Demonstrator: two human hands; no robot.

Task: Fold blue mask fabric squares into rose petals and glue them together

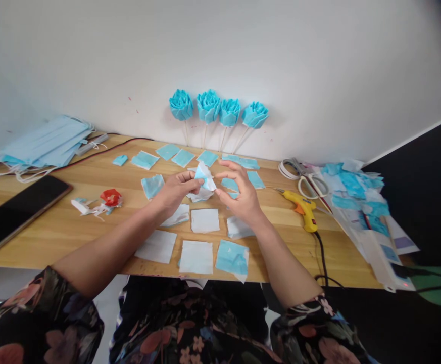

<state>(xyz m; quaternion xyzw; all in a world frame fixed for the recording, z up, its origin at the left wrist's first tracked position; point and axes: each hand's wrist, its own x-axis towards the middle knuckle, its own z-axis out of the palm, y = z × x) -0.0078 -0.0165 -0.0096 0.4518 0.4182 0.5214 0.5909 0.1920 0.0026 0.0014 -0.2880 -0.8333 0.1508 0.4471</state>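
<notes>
Near the middle of the table, my left hand [180, 191] is closed, its thumb and fingers pinching a folded blue-and-white fabric piece [204, 174]. To the right of that piece is my right hand [240, 191], with curved fingers apart and its thumb tip at the piece's lower right corner. Directly beneath the held piece lies a white crumpled piece [200, 195]. Cut squares surround both hands: white squares [205, 221] and a blue square [232, 256] in front, blue rectangles [183, 157] behind. My right hand partly covers some of them.
Several blue fabric flowers [208, 106] on sticks lean against the wall. At left are face masks [49, 141], a phone [21, 212] and red-and-white scraps [110, 198]. At right lie a yellow glue gun [301, 208], scissors [313, 186], fabric scraps [352, 187] and a power strip [385, 258].
</notes>
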